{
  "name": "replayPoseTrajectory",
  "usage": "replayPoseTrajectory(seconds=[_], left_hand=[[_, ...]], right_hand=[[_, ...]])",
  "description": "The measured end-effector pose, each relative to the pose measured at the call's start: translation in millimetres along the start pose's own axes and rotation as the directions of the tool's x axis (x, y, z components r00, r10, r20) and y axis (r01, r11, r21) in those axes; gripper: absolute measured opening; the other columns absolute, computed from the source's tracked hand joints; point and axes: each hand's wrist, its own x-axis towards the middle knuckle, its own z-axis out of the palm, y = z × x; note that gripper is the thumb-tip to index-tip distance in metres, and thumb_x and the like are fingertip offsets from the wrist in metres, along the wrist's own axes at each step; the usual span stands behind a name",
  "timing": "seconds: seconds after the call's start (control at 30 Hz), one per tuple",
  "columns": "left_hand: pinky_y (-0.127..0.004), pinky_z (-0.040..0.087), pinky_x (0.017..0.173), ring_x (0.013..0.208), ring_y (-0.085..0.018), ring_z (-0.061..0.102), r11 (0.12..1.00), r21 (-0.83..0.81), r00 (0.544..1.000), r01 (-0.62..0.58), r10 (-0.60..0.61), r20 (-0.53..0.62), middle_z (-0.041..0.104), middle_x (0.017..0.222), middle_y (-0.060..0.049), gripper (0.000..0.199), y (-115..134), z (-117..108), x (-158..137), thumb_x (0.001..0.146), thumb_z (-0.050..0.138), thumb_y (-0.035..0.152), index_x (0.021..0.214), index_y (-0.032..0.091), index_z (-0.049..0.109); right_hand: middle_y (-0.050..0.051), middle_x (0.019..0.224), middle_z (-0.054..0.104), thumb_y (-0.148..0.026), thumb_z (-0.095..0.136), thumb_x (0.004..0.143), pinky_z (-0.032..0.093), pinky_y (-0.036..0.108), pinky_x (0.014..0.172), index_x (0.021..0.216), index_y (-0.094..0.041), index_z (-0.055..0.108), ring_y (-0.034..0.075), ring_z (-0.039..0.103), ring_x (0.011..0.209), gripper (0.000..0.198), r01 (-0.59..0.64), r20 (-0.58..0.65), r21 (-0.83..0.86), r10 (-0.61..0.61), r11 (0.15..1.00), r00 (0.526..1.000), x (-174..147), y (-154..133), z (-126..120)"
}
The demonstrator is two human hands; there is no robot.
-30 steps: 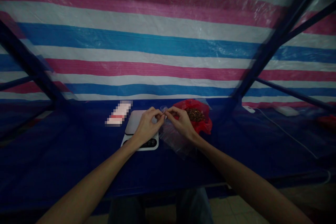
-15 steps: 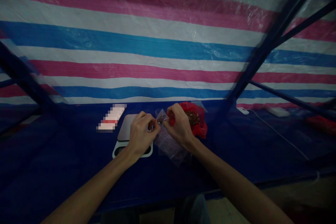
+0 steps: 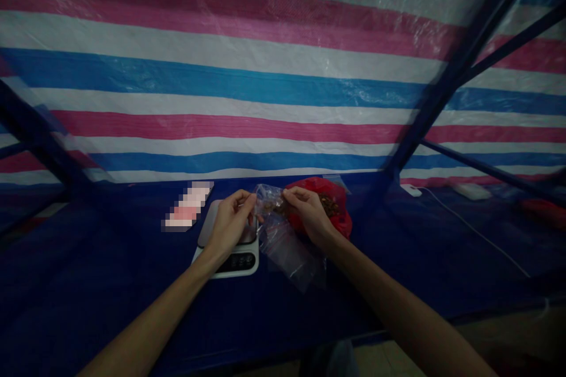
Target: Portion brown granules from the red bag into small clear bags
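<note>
Two hands hold a little clear bag.
The left hand [image 3: 230, 222] and right hand [image 3: 309, 212] pinch the clear bag [image 3: 283, 235] open beside the scale [image 3: 230, 247], near the red bag [image 3: 338, 206].

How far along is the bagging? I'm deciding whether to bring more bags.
Early, by the look of it. Done: a few brown pieces already show in the clear plastic bag. In hand: the left hand and right hand hold its mouth open above the blue table. Left: the red bag still holds brown pieces, and the digital scale has nothing on it.
</note>
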Motion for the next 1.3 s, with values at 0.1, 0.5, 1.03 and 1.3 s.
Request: replayPoseTrajectory(seconds=[0.1,0.5,1.03,1.3], left_hand=[[-0.02,0.039,0.051,0.051,-0.011,0.055,0.995,-0.056,0.994,0.085,-0.08,0.076,0.061,0.057,0.001,0.03,3.2,2.4,-1.9,0.092,0.06,0.045,0.078,0.018,0.057],[-0.022,0.046,0.054,0.051,-0.011,0.056,0.939,-0.341,0.997,0.036,-0.056,-0.05,0.059,0.059,0.003,0.03,-0.7,0.9,3.6,0.086,0.065,0.045,0.077,0.018,0.055],[-0.022,0.044,0.055,0.053,-0.01,0.056,0.912,-0.402,0.997,0.076,-0.082,0.004,0.059,0.063,0.003,0.028,1.5,-2.6,0.5,0.09,0.065,0.039,0.073,0.018,0.057],[-0.027,0.045,0.055,0.054,-0.013,0.054,0.905,-0.42,0.998,0.061,-0.042,0.054,0.057,0.062,0.0,0.038,6.8,-1.5,-1.8,0.094,0.055,0.045,0.068,0.018,0.055]], right_hand=[[0.0,0.067,0.066,-0.048,0.087,0.068,0.046,0.025,0.061,0.066,-0.016,0.068,0.012,0.057,0.061,0.037,-0.007,-0.04,0.05,0.009,0.999,0.999,1.7,-1.9,-2.9],[0.004,0.08,0.074,-0.046,0.083,0.077,0.051,0.023,0.05,0.13,-0.018,0.059,0.016,0.069,0.056,0.064,-0.171,0.221,0.064,0.153,0.983,0.963,-11.3,6.9,8.3],[0.002,0.087,0.073,-0.043,0.086,0.075,0.054,0.022,0.055,0.094,-0.017,0.07,0.014,0.071,0.066,0.035,-0.324,0.178,0.322,0.279,0.89,0.944,-9.2,11.4,11.8],[0.003,0.085,0.075,-0.042,0.087,0.072,0.052,0.02,0.052,0.095,-0.018,0.075,0.013,0.068,0.067,0.035,-0.214,0.111,0.265,0.191,0.94,0.975,-13.5,-19.2,18.4]])
